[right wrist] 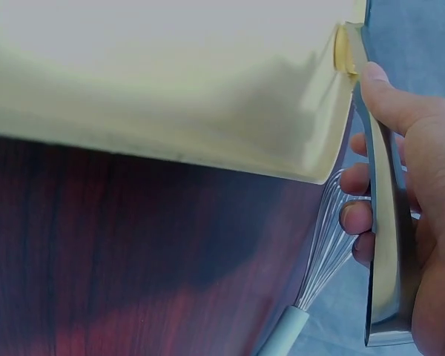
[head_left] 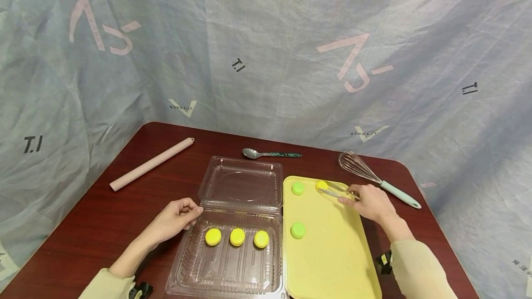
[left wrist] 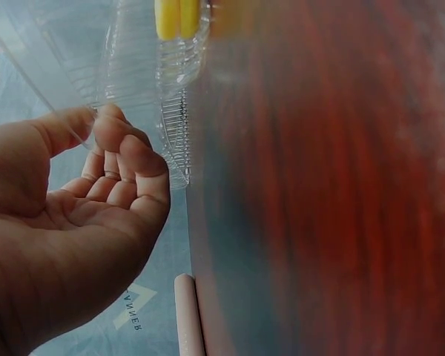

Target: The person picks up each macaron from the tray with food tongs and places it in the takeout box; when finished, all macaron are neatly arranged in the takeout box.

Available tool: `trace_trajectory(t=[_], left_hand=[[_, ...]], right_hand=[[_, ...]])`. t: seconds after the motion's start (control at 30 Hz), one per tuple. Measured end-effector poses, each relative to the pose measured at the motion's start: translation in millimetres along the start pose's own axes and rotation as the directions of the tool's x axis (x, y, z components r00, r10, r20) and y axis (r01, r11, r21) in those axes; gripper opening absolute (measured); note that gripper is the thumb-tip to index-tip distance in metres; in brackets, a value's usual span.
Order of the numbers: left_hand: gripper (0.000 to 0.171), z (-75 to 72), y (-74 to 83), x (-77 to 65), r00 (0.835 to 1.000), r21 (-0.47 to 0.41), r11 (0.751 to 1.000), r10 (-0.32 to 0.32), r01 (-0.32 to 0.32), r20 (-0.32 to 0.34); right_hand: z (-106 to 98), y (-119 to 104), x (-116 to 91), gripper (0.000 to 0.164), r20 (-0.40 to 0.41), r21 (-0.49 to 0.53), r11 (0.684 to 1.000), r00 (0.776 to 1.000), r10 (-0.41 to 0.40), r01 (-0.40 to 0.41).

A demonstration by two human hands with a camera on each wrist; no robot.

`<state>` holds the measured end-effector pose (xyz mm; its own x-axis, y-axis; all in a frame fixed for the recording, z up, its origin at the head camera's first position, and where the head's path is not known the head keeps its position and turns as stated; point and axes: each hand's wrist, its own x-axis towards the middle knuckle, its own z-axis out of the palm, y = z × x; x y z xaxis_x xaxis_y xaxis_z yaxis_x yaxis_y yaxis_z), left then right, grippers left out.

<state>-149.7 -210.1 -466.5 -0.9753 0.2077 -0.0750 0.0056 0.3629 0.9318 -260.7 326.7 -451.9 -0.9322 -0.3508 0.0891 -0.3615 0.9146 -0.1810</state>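
My left hand [head_left: 176, 218] pinches the left edge of a clear plastic box [head_left: 230, 273] near its hinge, as the left wrist view shows too. The box lies open with its lid [head_left: 241, 183] folded back. Three yellow macarons [head_left: 237, 237] sit in a row inside. With my right hand [head_left: 373, 202] I grip metal tongs [right wrist: 386, 245]. Their tips are around a yellow macaron [head_left: 322, 185] at the far end of the yellow tray [head_left: 328, 257]. Two green macarons [head_left: 298, 230] are on the tray's left side.
A whisk [head_left: 384, 185] lies beyond the tray at the right. Behind the box lid is a spoon [head_left: 266, 154] with a dark patterned handle. A pale pink rolling pin [head_left: 151, 164] rests on the table's left side. Grey cloth [head_left: 266, 59] hangs behind the table.
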Motion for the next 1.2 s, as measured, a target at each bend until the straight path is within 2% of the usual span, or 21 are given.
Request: trace_trajectory(t=[0.7, 1.0, 1.2], left_hand=[[0.025, -0.1, 1.1, -0.7, 1.0, -0.003, 1.0, 0.001, -0.001, 0.008], [0.023, 0.0, 2.3, -0.5, 1.0, -0.012, 1.0, 0.0, 0.0, 0.006], [0.022, -0.2, 0.3, 0.1, 1.0, -0.008, 1.0, 0.0, 0.0, 0.006]], right_hand=[[0.8, -2.0, -1.1, 0.037, 0.013, 0.037, 0.999, 0.999, 0.032, -0.032], [-5.3, -0.9, -2.1, 0.05, 0.032, 0.049, 0.998, 0.999, 0.041, -0.042], [-10.3, -6.0, -1.5, 0.034, -0.009, 0.039, 0.999, 1.0, 0.007, -0.006]])
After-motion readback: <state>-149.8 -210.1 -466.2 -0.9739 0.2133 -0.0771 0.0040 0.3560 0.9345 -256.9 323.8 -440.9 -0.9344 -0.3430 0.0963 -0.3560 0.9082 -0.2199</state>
